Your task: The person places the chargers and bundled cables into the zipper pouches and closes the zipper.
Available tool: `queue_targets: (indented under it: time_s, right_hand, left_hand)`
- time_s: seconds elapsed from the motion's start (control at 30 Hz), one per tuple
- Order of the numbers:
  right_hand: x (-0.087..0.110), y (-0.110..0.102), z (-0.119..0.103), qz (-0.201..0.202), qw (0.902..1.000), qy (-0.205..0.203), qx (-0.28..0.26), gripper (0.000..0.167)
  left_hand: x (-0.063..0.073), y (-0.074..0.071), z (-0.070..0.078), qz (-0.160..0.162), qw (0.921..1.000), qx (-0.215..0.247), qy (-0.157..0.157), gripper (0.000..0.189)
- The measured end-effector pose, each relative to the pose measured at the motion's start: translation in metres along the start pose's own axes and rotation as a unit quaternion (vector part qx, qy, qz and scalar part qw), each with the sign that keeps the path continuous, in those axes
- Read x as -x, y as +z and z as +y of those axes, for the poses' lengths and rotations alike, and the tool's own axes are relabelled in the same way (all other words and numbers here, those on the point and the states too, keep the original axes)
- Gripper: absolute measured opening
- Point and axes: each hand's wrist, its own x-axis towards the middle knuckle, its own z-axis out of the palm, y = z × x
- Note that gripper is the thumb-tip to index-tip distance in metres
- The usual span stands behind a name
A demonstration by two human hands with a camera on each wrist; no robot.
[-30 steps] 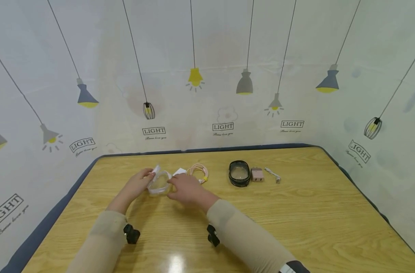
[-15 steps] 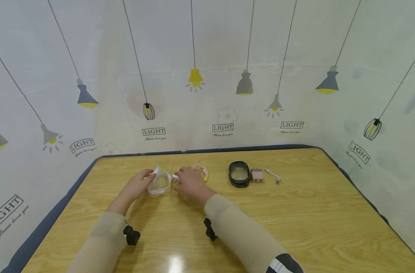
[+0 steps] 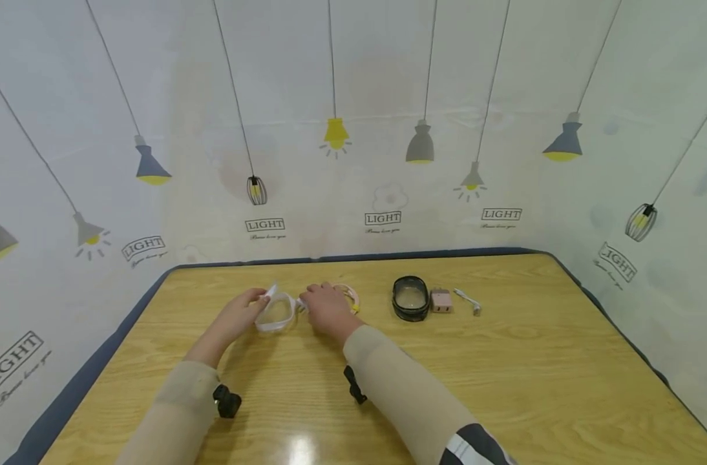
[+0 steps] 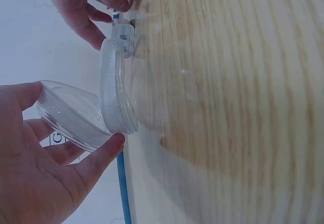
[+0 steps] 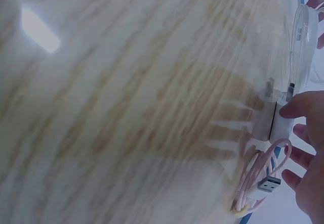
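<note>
My left hand holds the raised lid of a small clear round case, thumb at the rim and fingers behind the lid. The case stands open on the table, its ring-shaped wall seen from the side in the left wrist view. Just right of it, my right hand grips a white charger plug, thumb on its face, its metal prongs pointing at the case. Small print shows on the charger in the left wrist view. A coiled pink cable with a USB plug lies beside the right fingers, partly hidden in the head view.
Farther right on the wooden table stand a black-edged clear case, a pink charger plug and a short white cable. A printed cloth backdrop rises behind the table's far edge.
My right hand has left the clear case's rim, moved slightly right and taken hold of the white charger plug. The left hand keeps its hold on the lid.
</note>
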Motion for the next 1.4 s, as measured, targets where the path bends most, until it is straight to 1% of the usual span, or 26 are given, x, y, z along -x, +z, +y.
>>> queue_targets:
  time_s: [0.17,0.27,0.43,0.53,0.73,0.93,1.07,1.27,1.4]
  right_hand:
    - [0.0,-0.001,0.001,0.003,0.9999,-0.009,0.011,0.034]
    - [-0.004,0.001,0.001,0.005,0.9999,-0.008,0.01,0.034]
    - [-0.011,0.006,0.002,0.006,0.9997,-0.007,0.024,0.033]
    - [-0.011,0.007,0.003,0.007,0.9995,-0.008,0.028,0.03]
    - [-0.007,0.003,0.005,0.012,0.9996,-0.007,0.023,0.027]
    - [-0.004,0.0,0.004,0.008,0.9999,-0.001,0.012,0.025]
    - [-0.006,-0.001,0.002,0.014,0.9998,0.011,0.004,0.027]
    - [-0.007,-0.004,0.004,0.023,0.9995,0.022,-0.003,0.037]
    - [-0.005,-0.008,0.007,0.038,0.9988,0.029,-0.01,0.035]
  left_hand:
    - [-0.001,0.002,0.0,-0.006,1.0,0.001,-0.007,0.058]
    - [0.0,0.001,0.001,-0.007,1.0,0.002,-0.006,0.058]
    - [0.002,0.0,0.001,-0.006,0.9999,0.006,-0.005,0.058]
    - [0.002,0.0,0.002,-0.005,0.9999,0.007,-0.008,0.059]
    - [0.0,0.002,0.003,0.0,1.0,0.006,-0.003,0.059]
    - [0.0,0.005,0.0,-0.003,1.0,0.007,-0.003,0.06]
    - [0.001,0.005,-0.002,-0.001,1.0,0.008,0.001,0.06]
    - [0.003,0.004,-0.001,-0.002,1.0,0.007,0.003,0.059]
    - [0.003,0.004,0.0,-0.002,1.0,0.007,0.0,0.058]
